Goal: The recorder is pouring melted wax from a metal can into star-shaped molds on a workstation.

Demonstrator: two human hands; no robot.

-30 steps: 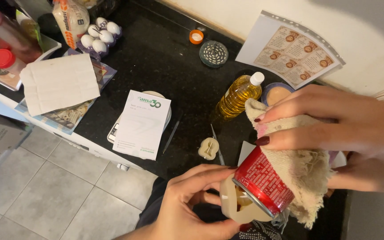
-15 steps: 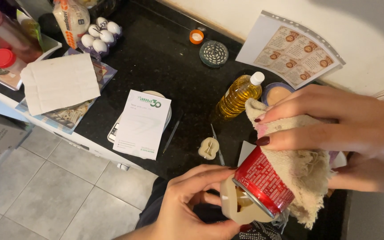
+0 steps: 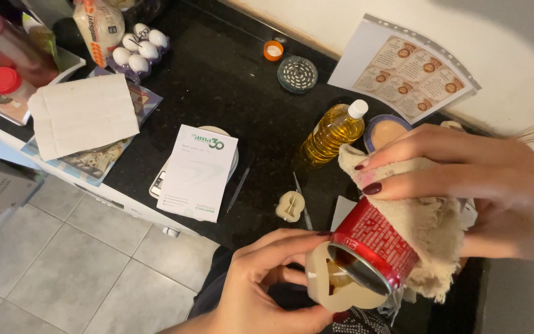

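My right hand grips a red metal can through a beige cloth and holds it tilted, mouth down. The can's rim hangs over a small cream-coloured mould, which my left hand cups from below at the lower middle of the view. Pale liquid shows inside the mould. A second, similar cream mould stands on the black counter just above my left hand.
A bottle of yellow oil, a small blue-rimmed bowl, a notepad on a scale, a thin pen, eggs, a folded white paper, a sheet of round labels lie on the counter. Grey floor tiles at left.
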